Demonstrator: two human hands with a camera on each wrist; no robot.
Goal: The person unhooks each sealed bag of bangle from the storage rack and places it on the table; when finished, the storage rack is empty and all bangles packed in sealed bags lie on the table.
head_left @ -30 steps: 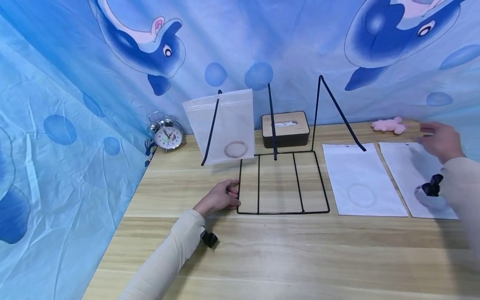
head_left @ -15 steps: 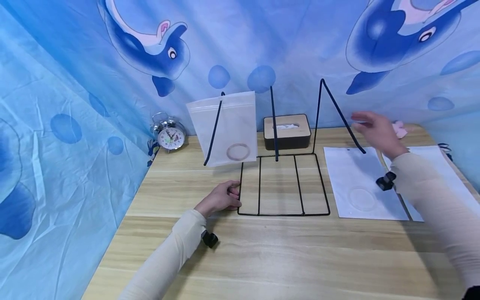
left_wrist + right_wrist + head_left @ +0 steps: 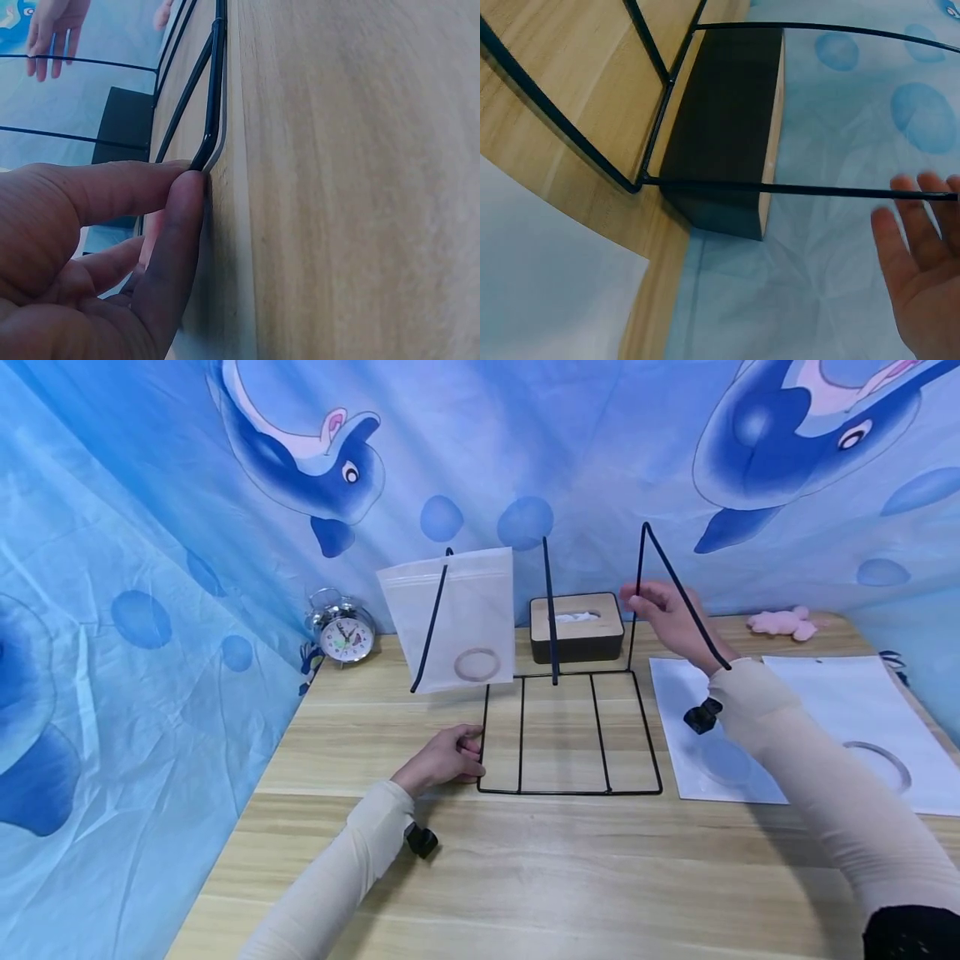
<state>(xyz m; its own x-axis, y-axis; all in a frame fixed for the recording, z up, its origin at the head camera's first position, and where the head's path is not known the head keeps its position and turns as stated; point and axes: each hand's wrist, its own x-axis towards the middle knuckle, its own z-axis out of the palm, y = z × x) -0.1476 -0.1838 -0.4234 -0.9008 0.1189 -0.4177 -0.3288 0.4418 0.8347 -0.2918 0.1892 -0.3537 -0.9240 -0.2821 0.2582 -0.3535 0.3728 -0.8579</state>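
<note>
My left hand (image 3: pixel 444 756) pinches the front left corner of a black wire rack (image 3: pixel 570 792) between thumb and fingertip; the left wrist view shows this grip on the bent wire (image 3: pixel 214 112). A translucent zip bag (image 3: pixel 472 610) with a ring-shaped mark hangs on the rack's left arm. My right hand (image 3: pixel 671 618) is raised at the right upright (image 3: pixel 639 577), behind the slanted arm. In the right wrist view its fingers (image 3: pixel 900 255) are extended close to the rod; whether they touch it I cannot tell.
Two flat white packets, a left one (image 3: pixel 675 727) and a right one (image 3: pixel 832 702), lie on the table right of the rack. A tissue box (image 3: pixel 577 647) stands behind it, an alarm clock (image 3: pixel 347 637) back left, and a pink toy (image 3: pixel 782 622) back right.
My right hand has swept left from above the right packet, past the pink toy, to the rack's right upright. The left hand keeps its hold on the corner.
</note>
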